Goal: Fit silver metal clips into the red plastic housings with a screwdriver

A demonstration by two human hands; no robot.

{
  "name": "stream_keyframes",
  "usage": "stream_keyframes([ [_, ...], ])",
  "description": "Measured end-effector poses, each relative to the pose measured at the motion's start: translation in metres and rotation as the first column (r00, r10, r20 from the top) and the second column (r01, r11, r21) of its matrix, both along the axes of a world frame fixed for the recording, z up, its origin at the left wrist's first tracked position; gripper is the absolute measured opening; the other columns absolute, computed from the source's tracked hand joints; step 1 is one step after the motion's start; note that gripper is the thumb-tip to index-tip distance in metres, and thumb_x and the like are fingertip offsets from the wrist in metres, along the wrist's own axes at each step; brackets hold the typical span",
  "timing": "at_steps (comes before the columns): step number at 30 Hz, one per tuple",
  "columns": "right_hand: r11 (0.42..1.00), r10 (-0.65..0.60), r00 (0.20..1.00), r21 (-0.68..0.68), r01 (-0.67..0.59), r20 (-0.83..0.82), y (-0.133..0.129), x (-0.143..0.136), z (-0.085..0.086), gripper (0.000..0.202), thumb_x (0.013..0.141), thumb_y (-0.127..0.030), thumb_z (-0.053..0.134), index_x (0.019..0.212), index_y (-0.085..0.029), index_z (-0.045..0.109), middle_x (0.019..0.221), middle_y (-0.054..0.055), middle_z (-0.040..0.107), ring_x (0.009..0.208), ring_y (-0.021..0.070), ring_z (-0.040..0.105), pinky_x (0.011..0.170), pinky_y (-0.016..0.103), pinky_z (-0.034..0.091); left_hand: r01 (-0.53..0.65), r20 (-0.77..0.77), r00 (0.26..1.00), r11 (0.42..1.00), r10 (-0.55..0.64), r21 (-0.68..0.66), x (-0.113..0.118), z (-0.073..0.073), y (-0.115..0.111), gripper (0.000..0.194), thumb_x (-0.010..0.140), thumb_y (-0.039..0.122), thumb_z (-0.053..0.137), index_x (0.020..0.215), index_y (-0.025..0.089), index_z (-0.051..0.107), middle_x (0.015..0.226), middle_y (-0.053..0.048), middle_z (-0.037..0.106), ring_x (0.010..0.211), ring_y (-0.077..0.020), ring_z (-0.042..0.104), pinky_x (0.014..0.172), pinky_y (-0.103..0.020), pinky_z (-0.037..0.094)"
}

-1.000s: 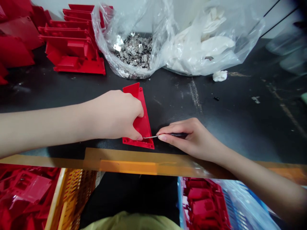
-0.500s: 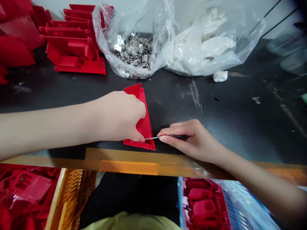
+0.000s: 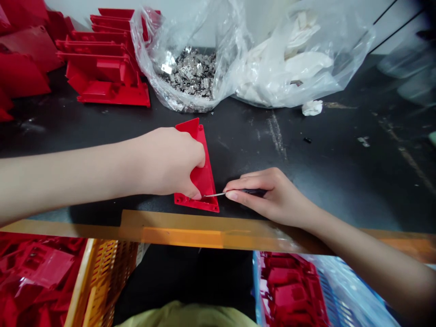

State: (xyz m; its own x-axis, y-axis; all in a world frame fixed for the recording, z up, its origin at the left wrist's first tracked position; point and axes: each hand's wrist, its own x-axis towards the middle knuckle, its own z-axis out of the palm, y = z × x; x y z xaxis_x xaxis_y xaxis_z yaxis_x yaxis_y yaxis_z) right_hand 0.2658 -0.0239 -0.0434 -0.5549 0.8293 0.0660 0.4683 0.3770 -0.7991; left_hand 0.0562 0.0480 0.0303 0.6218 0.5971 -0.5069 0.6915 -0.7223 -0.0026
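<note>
A red plastic housing piece (image 3: 205, 181) with raised edges lies on the black worktable, near its front edge. My left hand (image 3: 170, 161) is closed on it from the left, with the thumb bent down inside near the front rim; the other fingertips are hidden. My right hand (image 3: 272, 195) pinches a slim metal tool with a dark handle (image 3: 218, 195) between thumb and fingers. The thin shaft points left into the piece, and its tip meets the spot by my left thumb. Whether a small part sits under the tip I cannot tell.
Behind my hands stand a clear bag of small metal clips (image 3: 194, 75), a bag with white contents (image 3: 299, 63) and stacked red pieces (image 3: 102, 68). Below the taped table edge (image 3: 190, 225) are a yellow crate (image 3: 102, 268) and a blue crate (image 3: 335, 290), with red parts beside or in them.
The tool's shaft has tilted slightly and its tip has shifted a little left beside my left thumb. My right hand has risen a touch; the red piece stays nearly in place.
</note>
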Motion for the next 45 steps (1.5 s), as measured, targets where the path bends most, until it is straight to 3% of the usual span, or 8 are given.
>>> stream_keyframes([
  [6,0.993,-0.048,0.998,-0.105,0.051,0.030,0.003,-0.004,0.005,0.021,0.088,-0.031,0.059,0.087,-0.017,0.075,0.075,0.000,0.071,0.062,0.0084,0.059,0.060,0.020,0.042,-0.003,-0.003,1.000,0.998,0.003,0.055,0.003,-0.002,-0.002,0.053,0.067,0.069,0.057,0.087,0.023,0.073,0.082,-0.006,0.070,0.077,-0.0256,0.064,0.073,-0.034,0.044],
  [14,0.976,-0.062,0.996,-0.205,0.075,0.070,0.007,-0.002,0.007,0.026,0.086,-0.039,0.060,0.087,-0.018,0.076,0.081,0.001,0.074,0.069,0.0138,0.063,0.063,0.024,0.045,-0.029,0.066,0.998,0.995,0.023,0.093,0.000,-0.004,-0.006,0.048,0.067,0.067,0.058,0.082,0.023,0.072,0.080,-0.003,0.070,0.072,-0.0217,0.063,0.071,-0.032,0.042],
  [23,0.995,0.016,0.998,-0.097,-0.022,-0.057,0.007,0.000,-0.002,0.023,0.088,-0.033,0.060,0.091,-0.016,0.075,0.078,0.003,0.072,0.064,0.0108,0.062,0.062,0.022,0.044,0.013,0.039,0.999,1.000,-0.014,0.026,0.001,0.000,-0.003,0.040,0.069,0.058,0.062,0.083,0.022,0.071,0.079,-0.006,0.070,0.072,-0.0242,0.064,0.067,-0.033,0.041],
  [28,0.994,0.010,0.998,-0.105,-0.017,-0.068,0.007,0.001,-0.002,0.022,0.088,-0.032,0.060,0.091,-0.015,0.075,0.079,0.003,0.072,0.065,0.0099,0.061,0.062,0.021,0.044,0.002,0.037,0.999,1.000,-0.003,0.027,0.001,-0.002,0.000,0.040,0.068,0.059,0.062,0.081,0.023,0.071,0.081,-0.005,0.070,0.071,-0.0225,0.063,0.066,-0.031,0.040],
  [33,0.992,-0.019,0.999,-0.127,0.015,-0.027,0.006,0.000,0.001,0.024,0.089,-0.034,0.059,0.090,-0.016,0.075,0.079,0.003,0.072,0.064,0.0110,0.060,0.061,0.022,0.043,0.010,0.053,0.999,0.999,-0.011,0.033,-0.003,-0.003,0.004,0.048,0.065,0.063,0.063,0.092,0.025,0.071,0.085,-0.004,0.072,0.071,-0.0212,0.063,0.064,-0.029,0.039],
  [45,0.995,-0.040,0.998,-0.092,0.036,-0.038,0.006,0.001,-0.004,0.025,0.088,-0.036,0.059,0.091,-0.016,0.075,0.078,0.003,0.073,0.061,0.0109,0.060,0.057,0.022,0.044,0.017,0.038,0.999,1.000,-0.018,0.017,0.001,-0.001,-0.002,0.044,0.069,0.063,0.061,0.086,0.024,0.072,0.082,-0.004,0.072,0.073,-0.0231,0.064,0.065,-0.031,0.040],
])
